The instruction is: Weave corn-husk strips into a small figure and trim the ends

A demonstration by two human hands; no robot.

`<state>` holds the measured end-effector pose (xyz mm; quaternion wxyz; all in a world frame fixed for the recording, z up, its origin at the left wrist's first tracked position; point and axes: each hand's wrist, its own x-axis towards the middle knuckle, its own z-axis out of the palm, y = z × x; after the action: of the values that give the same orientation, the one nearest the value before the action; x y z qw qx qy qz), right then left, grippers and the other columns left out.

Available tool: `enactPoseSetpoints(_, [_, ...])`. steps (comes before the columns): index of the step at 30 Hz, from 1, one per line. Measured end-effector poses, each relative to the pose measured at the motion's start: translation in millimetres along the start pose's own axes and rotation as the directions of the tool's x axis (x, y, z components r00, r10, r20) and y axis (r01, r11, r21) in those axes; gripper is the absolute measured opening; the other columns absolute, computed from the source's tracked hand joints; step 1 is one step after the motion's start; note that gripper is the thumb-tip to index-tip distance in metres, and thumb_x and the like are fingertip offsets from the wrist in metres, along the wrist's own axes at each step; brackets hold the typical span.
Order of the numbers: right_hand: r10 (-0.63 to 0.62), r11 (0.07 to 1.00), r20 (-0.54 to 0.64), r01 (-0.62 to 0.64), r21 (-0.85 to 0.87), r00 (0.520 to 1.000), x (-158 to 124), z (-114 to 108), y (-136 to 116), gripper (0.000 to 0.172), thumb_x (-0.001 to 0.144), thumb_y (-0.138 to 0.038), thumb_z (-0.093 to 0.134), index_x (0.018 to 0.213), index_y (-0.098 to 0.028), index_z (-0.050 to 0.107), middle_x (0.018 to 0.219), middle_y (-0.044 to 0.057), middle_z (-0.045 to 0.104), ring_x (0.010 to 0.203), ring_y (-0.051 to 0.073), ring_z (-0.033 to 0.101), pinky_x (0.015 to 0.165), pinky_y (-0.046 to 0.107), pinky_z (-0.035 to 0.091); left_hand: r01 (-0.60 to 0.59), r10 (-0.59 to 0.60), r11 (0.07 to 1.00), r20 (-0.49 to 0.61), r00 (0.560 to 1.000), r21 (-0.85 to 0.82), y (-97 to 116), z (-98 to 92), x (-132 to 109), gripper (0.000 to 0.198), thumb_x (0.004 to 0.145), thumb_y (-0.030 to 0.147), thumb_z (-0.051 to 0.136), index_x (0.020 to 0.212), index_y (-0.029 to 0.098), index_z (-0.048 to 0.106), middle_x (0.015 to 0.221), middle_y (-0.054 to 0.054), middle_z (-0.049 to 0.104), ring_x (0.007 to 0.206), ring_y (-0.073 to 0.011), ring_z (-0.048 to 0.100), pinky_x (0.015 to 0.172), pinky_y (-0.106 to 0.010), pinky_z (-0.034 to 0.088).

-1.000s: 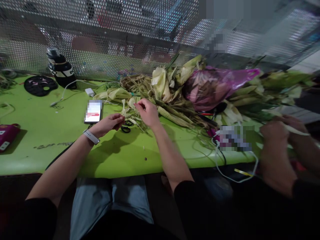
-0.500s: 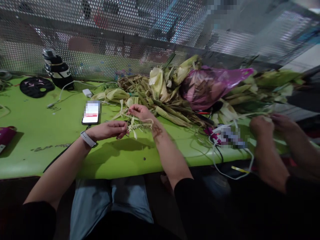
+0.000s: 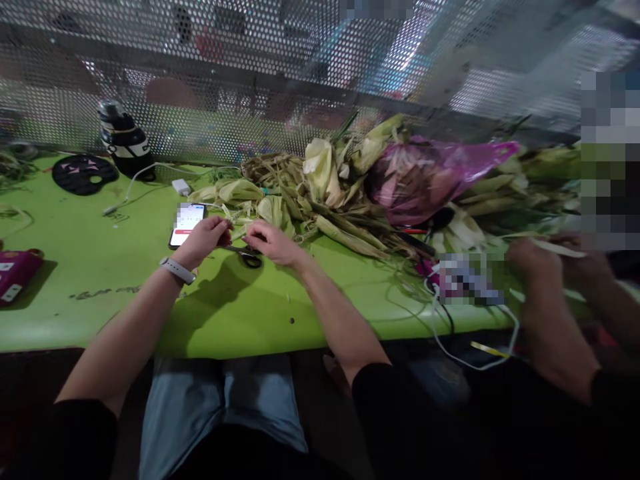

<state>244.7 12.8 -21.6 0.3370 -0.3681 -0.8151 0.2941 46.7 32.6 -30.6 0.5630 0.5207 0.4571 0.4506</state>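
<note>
My left hand, with a pale watch on its wrist, is pinched closed beside the phone. Pale corn husk strips show at its fingertips. Just to the right, my right hand has its fingers curled together; what they grip is too small to make out. Below and between the hands, a pair of scissors with dark handles lies on the green table, its blades partly covered. A heap of corn husks spreads beyond my right hand.
A pink plastic bag rests on the husks. At the right, another person's hands hold a pale strip near a white cable. A black bottle, black palette-shaped piece, white charger and magenta box are leftward.
My hands have moved apart and slightly up, the left nearer the phone. The knotted husk strands between them no longer show there, and the scissors have come into view. The view has shifted slightly.
</note>
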Motion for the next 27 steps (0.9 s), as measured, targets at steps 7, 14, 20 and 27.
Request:
enactPoseSetpoints(7, [-0.046,0.995,-0.168,0.060,0.080,0.985,-5,8,-20,0.041,0.090,-0.059,0.050,0.075,-0.022,0.049,0.106,0.010,0.060,0.098,0.020,0.057,0.090,0.037,0.045,-0.263,0.272,0.902,0.021,0.962,0.343,6,6.3,-12,0.025,0.084,0.006,0.059,0.063,0.018,0.055,0.054,-0.001,0.055,0.049,-0.0097,0.043,0.050,-0.020,0.028])
enactPoseSetpoints(14, [0.228,0.866,-0.089,-0.160,0.474,0.970,-3,6,-14,0.047,0.085,-0.069,0.051,0.087,-0.022,0.052,0.062,-0.001,0.058,0.053,0.012,0.054,0.047,0.024,0.039,-0.435,0.436,0.673,0.154,0.887,0.599,2,9.5,-17,0.016,0.083,0.007,0.059,0.073,0.019,0.057,0.061,0.001,0.044,0.049,-0.0110,0.030,0.055,-0.025,0.026])
enactPoseSetpoints(20, [0.221,0.890,-0.029,-0.189,0.415,0.975,-7,10,-25,0.042,0.087,-0.062,0.055,0.085,-0.020,0.049,0.065,-0.002,0.058,0.058,0.011,0.060,0.055,0.024,0.046,-0.381,0.353,0.239,0.285,0.891,0.893,1,10.8,-20,0.020,0.096,0.019,0.038,0.094,0.015,0.057,0.077,-0.006,0.059,0.058,-0.0156,0.053,0.057,-0.027,0.038])
enactPoseSetpoints(27, [0.133,0.957,-0.075,-0.108,0.269,0.988,-14,-19,-27,0.040,0.085,-0.055,0.062,0.079,-0.017,0.056,0.070,-0.001,0.056,0.059,0.008,0.045,0.053,0.021,0.035,-0.630,0.204,-0.068,0.629,0.750,0.774,7,23.7,-33,0.033,0.094,0.010,0.036,0.119,0.014,0.058,0.094,-0.010,0.067,0.080,-0.0190,0.065,0.069,-0.029,0.049])
